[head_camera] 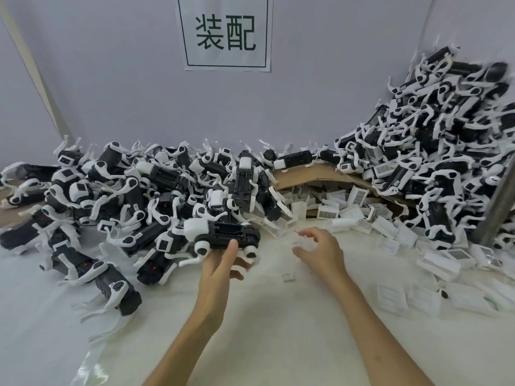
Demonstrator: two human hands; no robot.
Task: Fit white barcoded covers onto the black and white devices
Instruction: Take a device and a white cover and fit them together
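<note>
My left hand (pixel 223 263) grips a black and white device (pixel 223 235) from below, belly up, with its open black underside facing me, just in front of the left pile. To its right, my right hand (pixel 320 249) hovers with its fingers curled around a small white cover (pixel 302 243) that is blurred. White barcoded covers (pixel 328 211) lie loose at the centre right, and more covers (pixel 443 260) lie scattered on the right of the table.
A big heap of devices (pixel 125 190) fills the left and middle back. A taller heap (pixel 446 135) rises at the right against a grey post (pixel 498 196). A cardboard sheet (pixel 312 176) arches over the covers. A paper sign (pixel 225 32) hangs on the wall.
</note>
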